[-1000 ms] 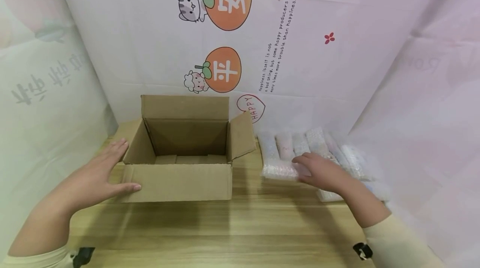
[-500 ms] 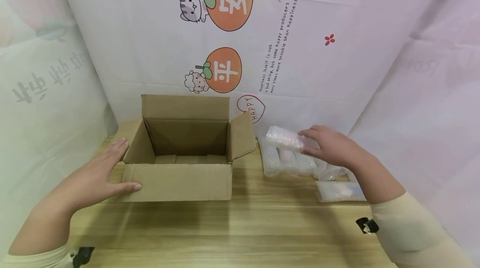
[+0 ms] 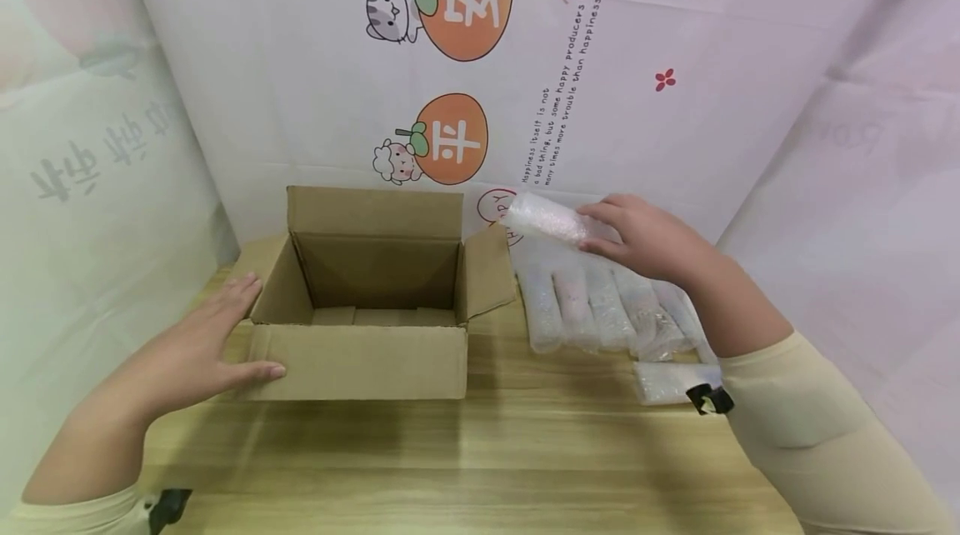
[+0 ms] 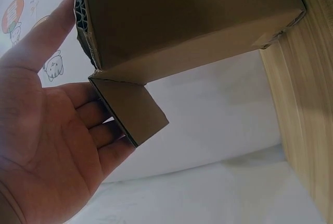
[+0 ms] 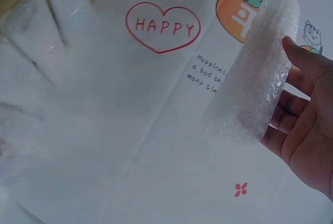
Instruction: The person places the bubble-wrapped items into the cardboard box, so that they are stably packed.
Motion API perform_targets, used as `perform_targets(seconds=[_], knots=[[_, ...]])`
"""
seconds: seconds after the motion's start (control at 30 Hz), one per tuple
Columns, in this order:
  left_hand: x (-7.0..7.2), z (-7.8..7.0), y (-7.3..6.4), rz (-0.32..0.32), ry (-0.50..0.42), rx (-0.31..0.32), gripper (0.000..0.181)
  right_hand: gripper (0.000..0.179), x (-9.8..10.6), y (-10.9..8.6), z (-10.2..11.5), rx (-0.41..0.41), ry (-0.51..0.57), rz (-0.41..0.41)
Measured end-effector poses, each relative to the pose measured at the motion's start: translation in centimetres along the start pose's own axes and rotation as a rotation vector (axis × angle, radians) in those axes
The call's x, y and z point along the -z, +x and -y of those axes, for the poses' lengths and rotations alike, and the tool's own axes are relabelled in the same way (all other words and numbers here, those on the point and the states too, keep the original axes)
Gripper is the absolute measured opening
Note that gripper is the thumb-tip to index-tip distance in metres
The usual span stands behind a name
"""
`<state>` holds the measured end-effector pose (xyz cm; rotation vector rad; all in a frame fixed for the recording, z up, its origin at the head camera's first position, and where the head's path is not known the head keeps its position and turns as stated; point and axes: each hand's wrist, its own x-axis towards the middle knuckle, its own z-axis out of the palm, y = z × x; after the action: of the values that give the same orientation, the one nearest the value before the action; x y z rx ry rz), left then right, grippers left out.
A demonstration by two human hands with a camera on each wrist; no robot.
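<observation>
My right hand (image 3: 651,242) pinches a bubble-wrapped cylinder (image 3: 546,220) between thumb and fingers, raised above the table near the back sheet. The right wrist view shows clear bubble wrap (image 5: 255,73) around it, a faint pink tint inside. To its left stands a cardboard box (image 3: 360,362) with its flaps folded outward; the visible part of its floor is bare. My left hand (image 3: 180,360) rests at the box's front left corner, thumb over the front flap. In the left wrist view its fairly straight fingers lie behind the small side flap (image 4: 136,113).
Several more bubble-wrapped cylinders (image 3: 573,310) lie side by side on the wooden table (image 3: 480,460), right of the box. Another wrapped piece (image 3: 663,382) lies crosswise in front of them, partly behind the right sleeve. Printed white sheets (image 3: 615,102) hang at the back and sides.
My right hand has taken one wrapped cylinder from on top of the row and lifted it up and slightly left. The left hand has stayed at the box corner.
</observation>
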<state>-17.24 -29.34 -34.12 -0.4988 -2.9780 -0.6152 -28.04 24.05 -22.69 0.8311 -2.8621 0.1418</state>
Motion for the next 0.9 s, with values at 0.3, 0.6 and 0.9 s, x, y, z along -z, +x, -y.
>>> perform_targets(seconds=[0.3,0.6,0.9], knots=[[0.0,0.1,0.1,0.010,0.006,-0.002,0.119,0.051,1.1,3.9,2.7,0.051,0.046,-0.015],[0.2,0.1,0.7,0.021,0.014,-0.003,0.121,0.053,2.3,7.2,6.3,0.074,0.055,0.032],[0.0,0.3,0.8,0.021,0.012,0.004,0.121,0.051,1.7,10.6,9.1,0.108,0.069,0.057]])
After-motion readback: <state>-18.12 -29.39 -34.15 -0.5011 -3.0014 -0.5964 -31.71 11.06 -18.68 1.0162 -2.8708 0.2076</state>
